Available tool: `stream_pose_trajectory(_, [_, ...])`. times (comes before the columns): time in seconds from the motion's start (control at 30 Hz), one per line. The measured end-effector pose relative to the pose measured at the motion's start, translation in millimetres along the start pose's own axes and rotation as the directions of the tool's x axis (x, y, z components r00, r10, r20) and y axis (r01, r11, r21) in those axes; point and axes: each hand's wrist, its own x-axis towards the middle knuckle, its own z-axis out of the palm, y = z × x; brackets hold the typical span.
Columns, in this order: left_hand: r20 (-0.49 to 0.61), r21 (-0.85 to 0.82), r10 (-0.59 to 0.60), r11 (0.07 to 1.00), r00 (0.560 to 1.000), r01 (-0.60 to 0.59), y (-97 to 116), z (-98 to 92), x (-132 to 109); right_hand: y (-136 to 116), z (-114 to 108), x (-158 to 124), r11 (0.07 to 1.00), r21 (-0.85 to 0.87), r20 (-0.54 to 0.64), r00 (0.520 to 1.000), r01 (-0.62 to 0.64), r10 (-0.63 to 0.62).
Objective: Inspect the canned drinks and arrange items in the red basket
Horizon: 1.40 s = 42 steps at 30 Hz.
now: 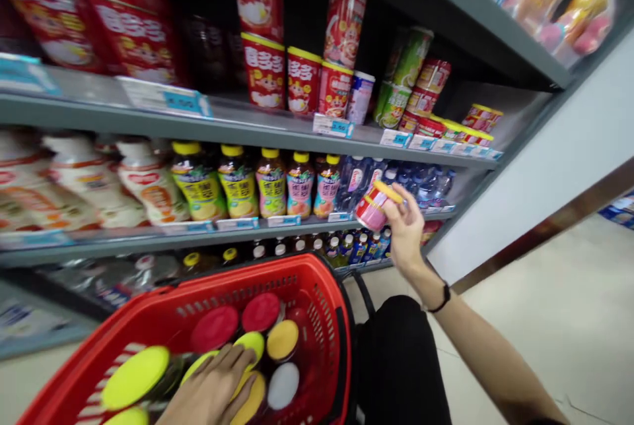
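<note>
My right hand (407,230) is raised in front of the shelves and grips a small pink can with a yellow lid (376,205), tilted on its side. My left hand (214,390) rests flat on the yellow-lidded containers (135,377) packed inside the red shopping basket (324,283) at the bottom of the view. The basket also holds red-lidded containers (214,327), an orange-lidded one and a white-lidded one (283,385). A black band circles my right wrist.
Grey store shelves (238,129) carry red cans (303,80), yellow-capped juice bottles (238,181), white drink bottles (82,177) and blue water bottles (419,182). Price tags line the shelf edges. A white wall and beige tiled floor (559,319) lie to the right.
</note>
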Motion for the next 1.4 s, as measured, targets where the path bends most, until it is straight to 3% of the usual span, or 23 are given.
stream_pose_trajectory(0.03, [-0.136, 0.034, 0.021, 0.999, 0.991, -0.016, 4, -13.9, 1, 14, 15, -22, 0.991, 0.050, 0.030, 0.992, -0.123, 0.122])
stream_pose_trajectory(0.1, [-0.376, 0.129, 0.104, 0.990, 0.921, -0.059, 14, -43.2, 7, 41, 43, -60, 0.936, 0.153, 0.049, 0.948, -0.318, 0.314])
stream_pose_trajectory(0.17, [-0.347, -0.012, 0.027, 0.999, 0.937, -0.033, 20, -68.0, 12, 64, 64, -92, 0.860, 0.179, 0.166, 0.876, -0.478, 0.452])
stream_pose_trajectory(0.23, [-0.350, -0.127, -0.070, 0.992, 0.934, 0.026, 22, -82.7, 13, 82, 76, -122, 0.801, 0.098, 0.300, 0.785, -0.591, 0.542])
stream_pose_trajectory(0.3, [-0.328, -0.175, -0.117, 0.983, 0.938, 0.061, 21, -86.6, 10, 95, 80, -150, 0.718, -0.015, 0.348, 0.670, -0.696, 0.656])
stream_pose_trajectory(0.37, [-0.259, -0.205, -0.138, 0.975, 0.956, 0.085, 22, -83.9, 5, 101, 79, -173, 0.605, -0.076, 0.321, 0.556, -0.792, 0.767])
stream_pose_trajectory(0.5, [-0.159, -0.287, -0.158, 0.952, 0.975, 0.108, 30, -79.5, 2, 99, 76, -190, 0.376, -0.101, 0.363, 0.318, -0.921, 0.876])
stream_pose_trajectory(0.6, [-0.178, -0.377, -0.202, 0.918, 0.963, 0.124, 36, -84.1, 7, 93, 80, -186, 0.237, -0.047, 0.374, 0.203, -0.970, 0.905])
stream_pose_trajectory(0.7, [-0.235, -0.435, -0.190, 0.898, 0.953, 0.072, 39, -89.5, 12, 86, 83, -183, 0.163, 0.038, 0.371, 0.165, -0.986, 0.914])
stream_pose_trajectory(0.8, [-0.255, -0.486, -0.147, 0.874, 0.956, 0.005, 38, -92.1, 11, 77, 84, -184, 0.119, 0.092, 0.291, 0.141, -0.989, 0.946])
stream_pose_trajectory(0.87, [-0.259, -0.579, -0.202, 0.815, 0.944, 0.016, 37, -94.0, 9, 72, 83, -184, 0.056, 0.053, 0.311, 0.070, -0.997, 0.948])
stream_pose_trajectory(1.0, [-0.291, -0.693, -0.279, 0.721, 0.915, 0.000, 36, -102.6, 5, 69, 79, -187, -0.077, -0.038, 0.471, -0.086, -0.996, 0.878])
stream_pose_trajectory(1.1, [-0.381, -0.668, -0.205, 0.735, 0.902, -0.115, 34, -108.6, 6, 66, 76, -191, -0.116, -0.087, 0.503, -0.144, -0.989, 0.852])
stream_pose_trajectory(1.2, [-0.384, -0.650, -0.134, 0.742, 0.914, -0.164, 32, -109.7, 7, 63, 73, -193, -0.113, -0.186, 0.515, -0.194, -0.976, 0.835])
stream_pose_trajectory(1.27, [-0.367, -0.645, -0.110, 0.746, 0.924, -0.167, 30, -108.9, 7, 64, 70, -193, -0.074, -0.237, 0.536, -0.194, -0.969, 0.822])
stream_pose_trajectory(1.4, [-0.395, -0.638, -0.093, 0.743, 0.914, -0.200, 28, -109.2, 7, 70, 62, -196, 0.094, -0.262, 0.670, -0.111, -0.960, 0.734])
